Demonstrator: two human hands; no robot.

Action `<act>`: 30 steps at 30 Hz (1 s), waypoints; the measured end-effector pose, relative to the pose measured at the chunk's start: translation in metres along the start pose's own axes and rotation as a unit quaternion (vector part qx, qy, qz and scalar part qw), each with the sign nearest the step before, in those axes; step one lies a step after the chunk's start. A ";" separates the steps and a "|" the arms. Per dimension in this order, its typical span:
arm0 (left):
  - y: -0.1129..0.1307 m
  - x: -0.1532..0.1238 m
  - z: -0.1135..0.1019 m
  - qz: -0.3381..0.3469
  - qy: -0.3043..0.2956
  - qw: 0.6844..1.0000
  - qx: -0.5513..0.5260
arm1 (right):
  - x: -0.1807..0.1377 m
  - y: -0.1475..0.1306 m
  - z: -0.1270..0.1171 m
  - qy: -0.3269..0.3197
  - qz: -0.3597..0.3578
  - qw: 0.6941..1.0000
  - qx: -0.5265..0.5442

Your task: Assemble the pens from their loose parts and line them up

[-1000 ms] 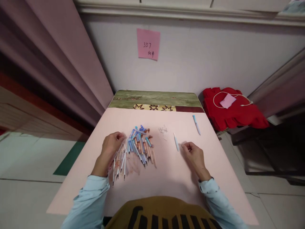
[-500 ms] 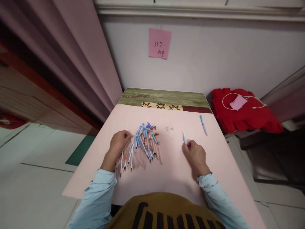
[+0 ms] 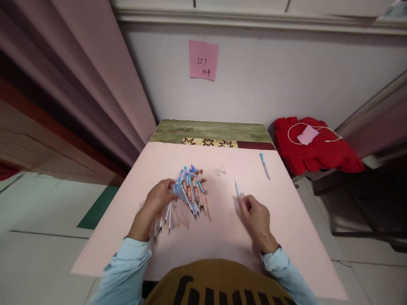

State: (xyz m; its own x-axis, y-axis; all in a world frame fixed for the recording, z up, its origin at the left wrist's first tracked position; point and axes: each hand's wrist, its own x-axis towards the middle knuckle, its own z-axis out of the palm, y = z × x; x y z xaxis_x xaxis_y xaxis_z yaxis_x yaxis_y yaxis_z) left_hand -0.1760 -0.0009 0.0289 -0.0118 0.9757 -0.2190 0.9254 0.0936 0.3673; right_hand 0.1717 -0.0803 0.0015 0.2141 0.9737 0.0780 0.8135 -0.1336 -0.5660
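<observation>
My right hand pinches the lower end of a light-blue pen with a white upper end, tilted over the right part of the table. My left hand is at the left edge of the heap of pen parts, thumb and forefinger apart beside the blue pen barrels. Brown-and-peach barrels lie to their right. White refills with dark tips spread below the left hand, partly hidden by it. Small blue caps and brown caps sit behind the barrels.
Tiny clear-looking pieces lie mid-table. One blue pen rests at the right. A pink sheet covers the table, leaving its green far end bare. A red cloth with a white cable stands beyond the right edge.
My left thumb and forefinger have come apart and moved toward the blue barrels; they were pinched near the refills. The right hand still holds the pen, slightly nearer my body. The view has shifted slightly.
</observation>
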 end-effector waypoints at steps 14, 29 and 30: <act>0.005 -0.010 0.010 0.056 0.001 0.997 0.046 | -0.028 -0.007 0.031 -0.072 -0.101 0.992 0.023; 0.013 -0.025 -0.003 0.062 0.068 0.996 0.004 | -0.029 -0.006 0.032 -0.080 -0.083 0.991 0.071; 0.015 -0.028 -0.005 0.073 0.086 0.994 -0.008 | -0.028 -0.010 0.030 -0.080 -0.078 0.988 0.108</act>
State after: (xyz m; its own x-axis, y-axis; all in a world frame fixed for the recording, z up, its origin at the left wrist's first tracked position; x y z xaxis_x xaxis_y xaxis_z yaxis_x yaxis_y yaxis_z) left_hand -0.1639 -0.0263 0.0452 0.0557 0.9984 -0.0053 0.9161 -0.0490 0.3980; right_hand 0.1417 -0.1008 -0.0197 -0.0078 0.9983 0.0569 0.6924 0.0465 -0.7200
